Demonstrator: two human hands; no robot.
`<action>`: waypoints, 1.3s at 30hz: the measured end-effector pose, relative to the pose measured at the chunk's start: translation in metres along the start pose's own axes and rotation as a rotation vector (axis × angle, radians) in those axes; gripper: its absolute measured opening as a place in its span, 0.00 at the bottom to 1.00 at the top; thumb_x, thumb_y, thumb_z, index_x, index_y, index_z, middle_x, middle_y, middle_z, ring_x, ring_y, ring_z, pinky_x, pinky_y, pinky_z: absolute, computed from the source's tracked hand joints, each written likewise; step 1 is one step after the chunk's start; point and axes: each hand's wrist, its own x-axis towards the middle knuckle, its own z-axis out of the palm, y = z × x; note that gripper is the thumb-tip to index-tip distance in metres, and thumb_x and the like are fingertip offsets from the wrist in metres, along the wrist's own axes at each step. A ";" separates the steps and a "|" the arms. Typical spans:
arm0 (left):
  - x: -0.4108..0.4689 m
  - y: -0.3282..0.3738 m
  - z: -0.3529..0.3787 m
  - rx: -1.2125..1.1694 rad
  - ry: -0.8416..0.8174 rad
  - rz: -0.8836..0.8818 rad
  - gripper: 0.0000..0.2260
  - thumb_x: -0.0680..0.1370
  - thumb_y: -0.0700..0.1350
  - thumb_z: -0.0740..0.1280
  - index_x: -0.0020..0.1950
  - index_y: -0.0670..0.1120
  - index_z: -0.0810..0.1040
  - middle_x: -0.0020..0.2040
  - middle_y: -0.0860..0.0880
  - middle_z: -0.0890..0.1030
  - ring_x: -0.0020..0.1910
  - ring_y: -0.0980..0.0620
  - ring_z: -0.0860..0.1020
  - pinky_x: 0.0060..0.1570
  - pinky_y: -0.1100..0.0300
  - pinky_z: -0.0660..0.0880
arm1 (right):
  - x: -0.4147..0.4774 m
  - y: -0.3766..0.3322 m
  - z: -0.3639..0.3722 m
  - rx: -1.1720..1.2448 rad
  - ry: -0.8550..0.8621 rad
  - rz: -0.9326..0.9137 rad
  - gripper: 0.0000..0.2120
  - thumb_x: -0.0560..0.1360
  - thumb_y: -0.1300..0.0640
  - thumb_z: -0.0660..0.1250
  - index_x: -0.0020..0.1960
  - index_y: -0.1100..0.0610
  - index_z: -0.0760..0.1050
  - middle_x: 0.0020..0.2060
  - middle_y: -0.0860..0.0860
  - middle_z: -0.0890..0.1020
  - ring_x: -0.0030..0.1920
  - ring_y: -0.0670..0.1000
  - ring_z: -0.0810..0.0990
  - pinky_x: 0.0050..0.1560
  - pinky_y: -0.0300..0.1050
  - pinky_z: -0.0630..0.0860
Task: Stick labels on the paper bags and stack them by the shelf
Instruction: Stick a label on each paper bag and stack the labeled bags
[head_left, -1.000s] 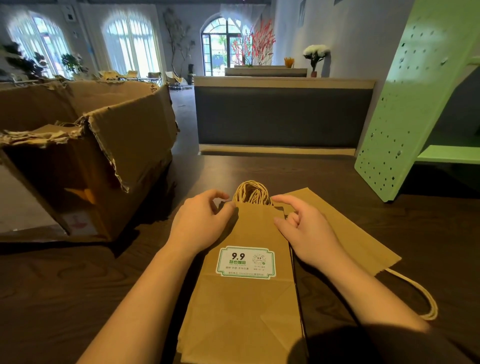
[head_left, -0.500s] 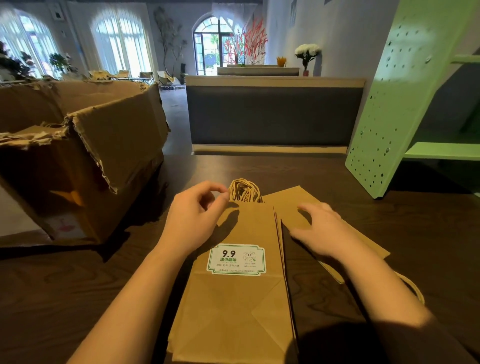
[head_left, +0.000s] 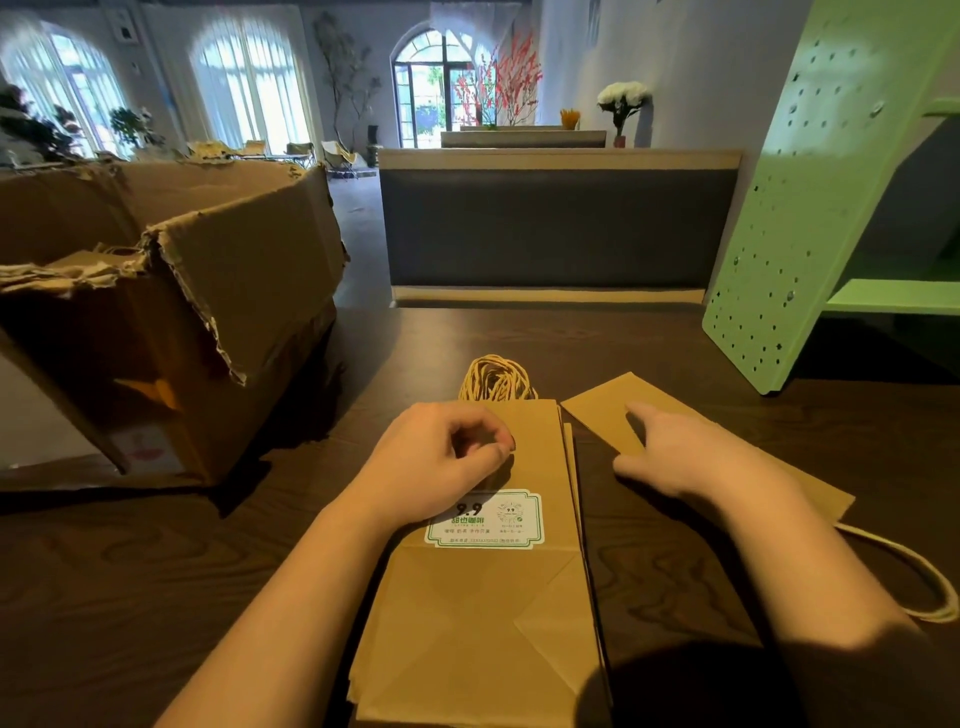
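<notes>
The stack of flat brown kraft paper bags lies at the middle of the dark wood-grain table, its bundled twine handles at the far end. A white-and-green printed label sits on the top bag.

The person's left hand rests on the bag above the label, fingers curled, thumb meeting forefinger; whether it pinches anything cannot be told. The right hand lies flat, fingers straight, on a single brown paper bag set askew; that bag's corner lies just beside the stack's right edge.

Bare table separates the stack from the torn cardboard box on the left. More bare table lies between the askew bag and the green perforated shelf panel.
</notes>
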 end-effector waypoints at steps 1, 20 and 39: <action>0.000 -0.001 0.000 -0.002 0.001 -0.002 0.09 0.75 0.58 0.66 0.48 0.58 0.84 0.40 0.53 0.84 0.42 0.52 0.82 0.46 0.47 0.80 | 0.001 -0.001 0.000 -0.032 0.007 0.007 0.37 0.78 0.44 0.65 0.81 0.49 0.51 0.72 0.55 0.71 0.68 0.58 0.72 0.64 0.51 0.73; 0.000 0.000 -0.002 0.042 0.034 -0.021 0.09 0.77 0.59 0.65 0.49 0.59 0.84 0.42 0.59 0.84 0.45 0.58 0.81 0.46 0.48 0.81 | -0.002 -0.006 0.004 0.887 1.016 -0.373 0.13 0.84 0.58 0.58 0.66 0.50 0.72 0.53 0.44 0.81 0.52 0.45 0.81 0.48 0.38 0.77; 0.004 0.013 -0.033 -1.078 0.153 -0.426 0.15 0.81 0.40 0.64 0.66 0.52 0.80 0.57 0.42 0.85 0.54 0.43 0.85 0.51 0.49 0.80 | -0.034 -0.029 0.007 1.128 0.020 -0.928 0.20 0.74 0.75 0.64 0.38 0.55 0.86 0.75 0.35 0.64 0.76 0.42 0.61 0.73 0.54 0.66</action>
